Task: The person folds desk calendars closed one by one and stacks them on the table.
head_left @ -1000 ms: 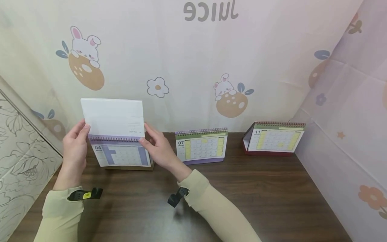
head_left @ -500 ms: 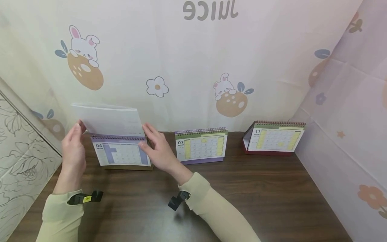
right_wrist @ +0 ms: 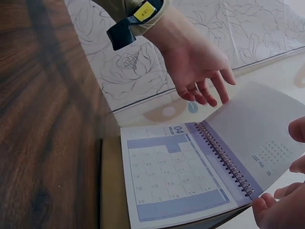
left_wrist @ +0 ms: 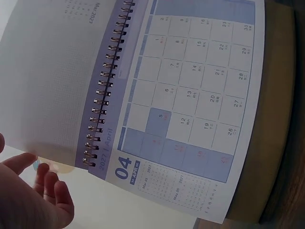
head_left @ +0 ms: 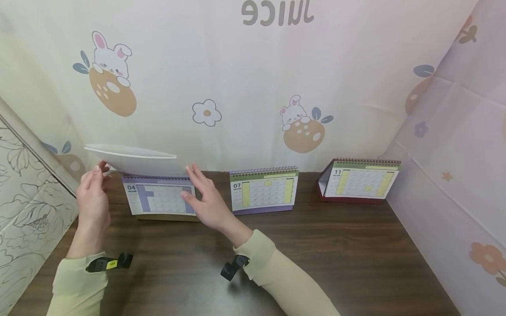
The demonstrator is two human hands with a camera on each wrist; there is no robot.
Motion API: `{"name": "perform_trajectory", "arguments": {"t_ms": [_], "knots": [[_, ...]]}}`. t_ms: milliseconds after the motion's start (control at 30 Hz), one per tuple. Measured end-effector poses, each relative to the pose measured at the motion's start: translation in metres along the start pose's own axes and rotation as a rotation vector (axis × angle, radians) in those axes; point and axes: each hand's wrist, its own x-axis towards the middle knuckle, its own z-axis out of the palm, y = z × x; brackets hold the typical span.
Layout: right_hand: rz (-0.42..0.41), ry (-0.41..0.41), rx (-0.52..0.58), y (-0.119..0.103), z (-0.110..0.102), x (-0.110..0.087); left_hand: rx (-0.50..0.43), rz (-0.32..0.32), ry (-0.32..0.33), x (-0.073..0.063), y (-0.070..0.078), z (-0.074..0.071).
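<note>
A desk calendar (head_left: 162, 199) stands at the left on a brown base, its April 2027 page facing front. Above the spiral binding, the turned-over pages (head_left: 144, 164) lean back toward the curtain, their free edges bowed. My left hand (head_left: 93, 193) is beside their left edge, index fingertip right at the paper in the left wrist view, other fingers loosely bent. At the calendar's right side is my right hand (head_left: 209, 197), fingers extended and spread, thumb over the edge of the April page. In the right wrist view, its fingertips (right_wrist: 262, 207) lie by the binding's end.
A second calendar (head_left: 262, 191) showing 07 stands right of the right hand. Farther right stands a third calendar (head_left: 359, 180), showing 11. All rest on a dark wooden table (head_left: 316, 245), with a printed curtain (head_left: 245, 79) close behind and patterned panels at both sides.
The turned-over pages have tipped from nearly upright to leaning far back. Both hands have loosened from the calendar's sides, the left one shifting slightly left and down.
</note>
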Motion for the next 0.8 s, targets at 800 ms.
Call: {"name": "perform_trajectory", "arguments": {"t_ms": [800], "knots": [[-0.002, -0.034, 0.046, 0.004, 0.015, -0.015, -0.665, -0.131, -0.29, -0.004, -0.009, -0.038]]}}
